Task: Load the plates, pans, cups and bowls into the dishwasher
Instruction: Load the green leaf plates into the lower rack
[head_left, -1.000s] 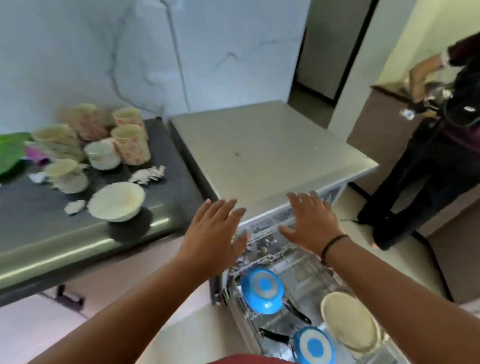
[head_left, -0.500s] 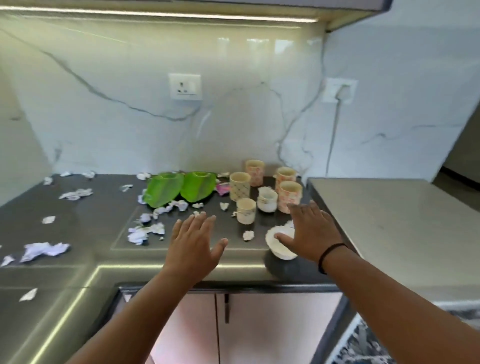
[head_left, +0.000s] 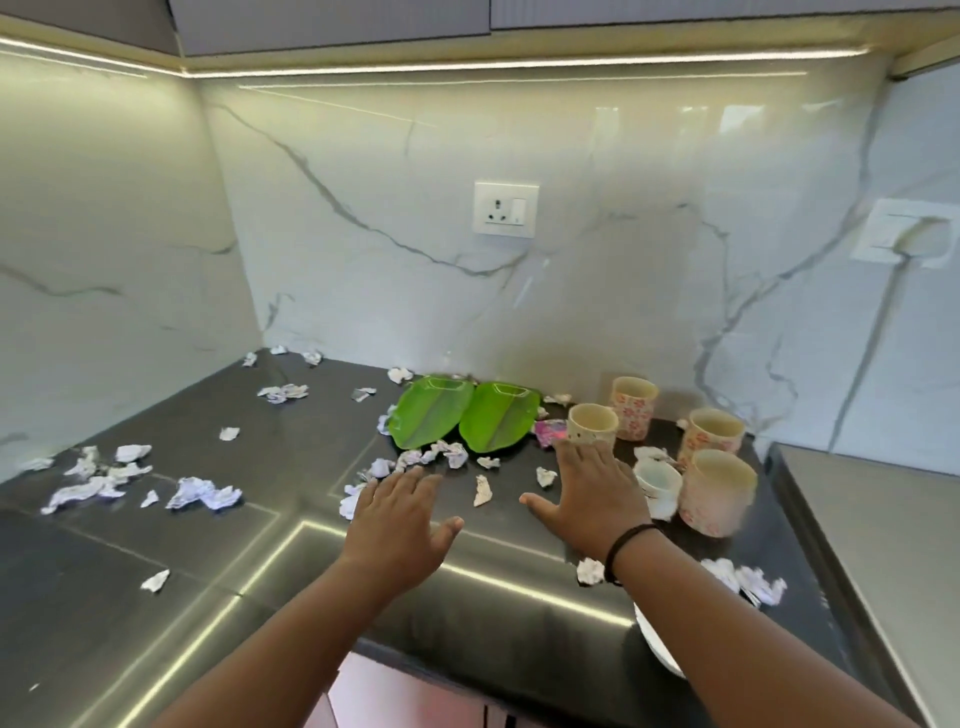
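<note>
Both hands are out over the dark grey stone worktop (head_left: 156, 551), palms down, fingers spread wide, holding nothing. Left hand (head_left: 397, 525) hovers near the front edge, w/ the two green leaf-shaped plastic plates (head_left: 462, 415) beyond it toward the wall. Right hand (head_left: 587, 493), w/ a black band at the wrist, sits just beside the cup cluster.

Left to load, as far as visible: both green plates, lying side by side flat on the worktop; four tall cream cups w/ pink floral print: one at the back (head_left: 632, 400), one in front of it at the right hand's fingertips (head_left: 592, 425), one farther right (head_left: 716, 434), one nearest the camera (head_left: 717, 491); a small white cup (head_left: 658, 486) between the hand and the nearest floral cup; and the rim of a white bowl or plate (head_left: 657, 654) at the worktop's front edge, mostly hidden by the right forearm, so can't tell which.

Dishwasher isn't in view here, so what's already inside can't be judged. My read: plenty remains, approx. 8 items on the worktop. Next pick looks like a cup or the plates, nothing gripped yet.

Crumpled white paper scraps (head_left: 202, 493) are scattered all over the worktop; a pink wrapper (head_left: 549, 431) lies betw. plates and cups. Not task items.
</note>
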